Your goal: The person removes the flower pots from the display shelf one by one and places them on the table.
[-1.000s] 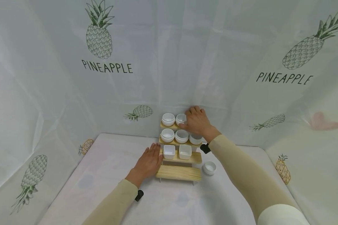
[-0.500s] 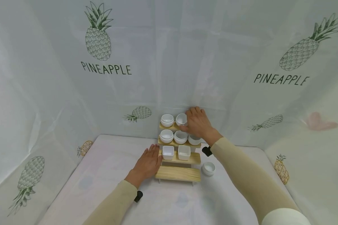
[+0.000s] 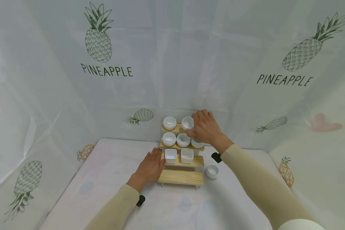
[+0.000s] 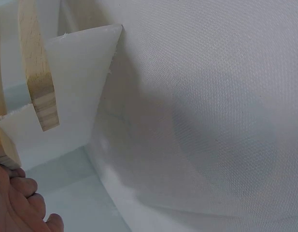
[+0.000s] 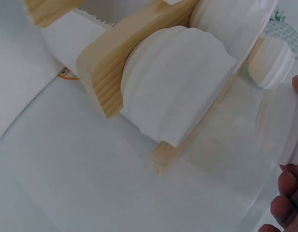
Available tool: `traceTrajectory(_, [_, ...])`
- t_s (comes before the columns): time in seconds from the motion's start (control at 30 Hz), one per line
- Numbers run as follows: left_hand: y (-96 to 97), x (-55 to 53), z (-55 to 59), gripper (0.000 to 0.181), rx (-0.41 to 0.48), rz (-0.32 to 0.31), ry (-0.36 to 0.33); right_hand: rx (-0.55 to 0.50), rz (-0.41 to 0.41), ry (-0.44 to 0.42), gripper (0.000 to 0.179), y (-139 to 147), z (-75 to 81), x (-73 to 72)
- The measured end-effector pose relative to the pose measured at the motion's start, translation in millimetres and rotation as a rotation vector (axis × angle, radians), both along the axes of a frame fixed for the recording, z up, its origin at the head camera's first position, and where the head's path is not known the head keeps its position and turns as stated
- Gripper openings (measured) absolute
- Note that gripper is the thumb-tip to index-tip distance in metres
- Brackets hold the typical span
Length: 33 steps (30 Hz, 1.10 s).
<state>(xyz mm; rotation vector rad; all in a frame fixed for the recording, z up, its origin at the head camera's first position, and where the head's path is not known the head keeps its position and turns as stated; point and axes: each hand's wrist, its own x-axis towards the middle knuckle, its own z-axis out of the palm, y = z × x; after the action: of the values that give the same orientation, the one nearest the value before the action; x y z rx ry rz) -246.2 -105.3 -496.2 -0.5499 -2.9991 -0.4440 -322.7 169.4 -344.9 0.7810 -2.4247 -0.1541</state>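
A tiered stand with wooden shelves (image 3: 180, 177) and white side panels (image 4: 81, 72) stands near the back of the table. My right hand (image 3: 207, 127) grips a small white round bowl (image 3: 187, 123) over the top shelf; its thumb and fingers pinch the ribbed bowl (image 5: 280, 123) in the right wrist view. Another white bowl (image 3: 169, 123) sits at the left end of that shelf. My left hand (image 3: 149, 166) lies with straight fingers along the stand's left side. In the left wrist view its fingertips (image 4: 23, 186) are right at the end of a shelf.
The second shelf bears three round white bowls (image 3: 169, 139), the third two square white bowls (image 3: 171, 155). A round white bowl (image 3: 212, 172) rests on the tabletop (image 3: 115, 159) right of the stand. Behind hangs a pale curtain (image 3: 175, 64) with pineapple prints.
My right hand has shifted right with its bowl, widening the gap to the left bowl on the top shelf. The left hand stays against the stand.
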Motion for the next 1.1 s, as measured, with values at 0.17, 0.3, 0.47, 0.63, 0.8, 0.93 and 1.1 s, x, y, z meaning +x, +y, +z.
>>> traceTrajectory(0.17, [0.3, -0.2, 0.2, 0.065, -0.011, -0.005, -0.018, -0.022, 0.002, 0.001, 0.067, 12.6, 0.5, 7.9])
traceTrajectory(0.3, [0.4, 0.2, 1.5, 0.065, -0.006, -0.007, -0.013, -0.044, 0.002, 0.004, 0.066, 27.0, 0.0, 16.2])
traceTrajectory(0.47, [0.7, 0.3, -0.9, 0.065, -0.002, -0.011, -0.010, -0.076, -0.005, 0.002, 0.065, 51.2, -6.7, 27.8])
traceTrajectory(0.63, [-0.5, 0.5, -0.8, 0.066, 0.023, -0.017, 0.001, -0.117, -0.017, 0.021, 0.065, 78.6, -20.1, 37.2])
traceTrajectory(0.8, [-1.4, -1.4, -2.1, 0.067, 0.031, -0.016, 0.017, -0.152, -0.008, 0.051, 0.063, 110.6, -40.2, 46.4])
traceTrajectory(0.93, [-1.6, -3.5, -1.7, 0.066, 0.021, -0.013, 0.013, -0.176, -0.005, 0.061, 0.059, 133.6, -60.2, 56.3])
traceTrajectory(1.1, [0.9, -2.2, 1.3, 0.065, 0.010, -0.010, -0.007, -0.181, -0.041, 0.035, 0.056, 156.5, -96.5, 71.7])
